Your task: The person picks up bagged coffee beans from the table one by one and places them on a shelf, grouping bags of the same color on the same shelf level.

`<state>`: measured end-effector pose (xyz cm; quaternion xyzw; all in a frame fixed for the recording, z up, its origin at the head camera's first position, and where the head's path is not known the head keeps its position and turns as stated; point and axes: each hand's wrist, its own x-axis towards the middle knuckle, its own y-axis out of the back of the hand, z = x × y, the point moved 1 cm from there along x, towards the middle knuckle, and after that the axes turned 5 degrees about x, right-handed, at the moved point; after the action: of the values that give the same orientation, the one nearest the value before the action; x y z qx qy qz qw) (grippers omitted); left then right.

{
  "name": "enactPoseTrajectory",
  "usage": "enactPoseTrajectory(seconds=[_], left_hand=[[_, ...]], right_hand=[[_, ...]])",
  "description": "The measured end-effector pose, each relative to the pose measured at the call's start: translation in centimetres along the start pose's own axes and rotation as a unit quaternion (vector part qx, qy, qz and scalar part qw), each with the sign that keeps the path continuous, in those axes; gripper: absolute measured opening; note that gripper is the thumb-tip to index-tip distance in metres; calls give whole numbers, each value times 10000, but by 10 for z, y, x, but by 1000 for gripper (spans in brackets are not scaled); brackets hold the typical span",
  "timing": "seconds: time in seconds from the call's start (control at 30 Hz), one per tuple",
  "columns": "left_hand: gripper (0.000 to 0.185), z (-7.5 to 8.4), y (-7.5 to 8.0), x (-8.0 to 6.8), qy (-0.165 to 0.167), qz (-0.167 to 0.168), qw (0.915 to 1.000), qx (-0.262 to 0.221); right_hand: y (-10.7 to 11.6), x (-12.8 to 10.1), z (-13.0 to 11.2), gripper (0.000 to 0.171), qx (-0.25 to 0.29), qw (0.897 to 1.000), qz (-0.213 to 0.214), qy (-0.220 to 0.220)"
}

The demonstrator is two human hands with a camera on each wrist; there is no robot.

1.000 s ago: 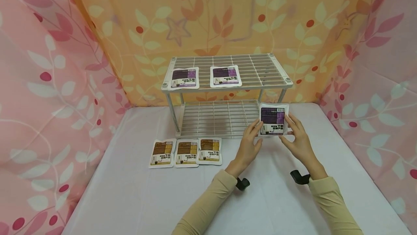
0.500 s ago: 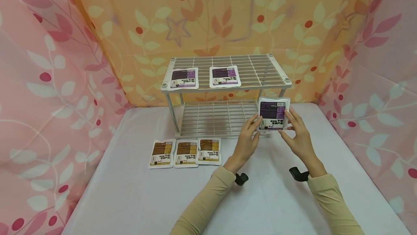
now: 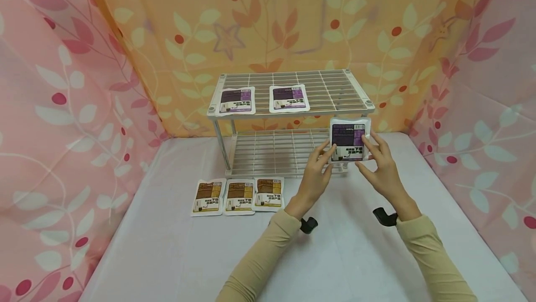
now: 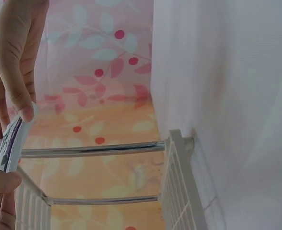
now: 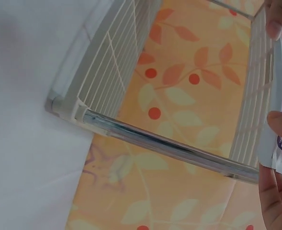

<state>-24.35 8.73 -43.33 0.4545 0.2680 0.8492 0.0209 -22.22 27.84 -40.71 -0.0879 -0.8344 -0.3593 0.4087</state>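
Observation:
A white packet with a purple label [image 3: 348, 135] is held up in front of the rack's right end, its printed face toward the head camera. My left hand [image 3: 314, 174] pinches its left edge. On the opposite edge, my right hand [image 3: 383, 169] grips it between fingers and thumb. In the left wrist view the packet [image 4: 17, 139] appears nearly edge-on between both hands. Two more purple packets, one at the left [image 3: 237, 101] and one near the middle [image 3: 289, 98], lie on the top shelf of the white wire rack [image 3: 335, 90].
Three brown-and-yellow packets [image 3: 239, 197] lie in a row on the white cloth [image 3: 167, 255] before the rack; the right one overlaps its neighbour. The rack's lower shelf [image 3: 276, 153] sits just above the cloth. Floral curtains [image 3: 268, 18] stand behind and at both sides.
Both hands have raised the purple packet from low beside the lower shelf to just under the top shelf's front edge. It has shifted slightly left. The other packets stay put.

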Motion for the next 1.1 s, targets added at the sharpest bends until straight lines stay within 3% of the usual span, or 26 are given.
enactPoseTrajectory(seconds=[0.37,1.1], left_hand=[[50,7,11,13,-163,200,9996,82],[40,8,25,29,39,506,9981,-344]], right_hand=[[5,12,-5,78,65,9994,175,293],[11,30,-17,61,286,9980,451,351]])
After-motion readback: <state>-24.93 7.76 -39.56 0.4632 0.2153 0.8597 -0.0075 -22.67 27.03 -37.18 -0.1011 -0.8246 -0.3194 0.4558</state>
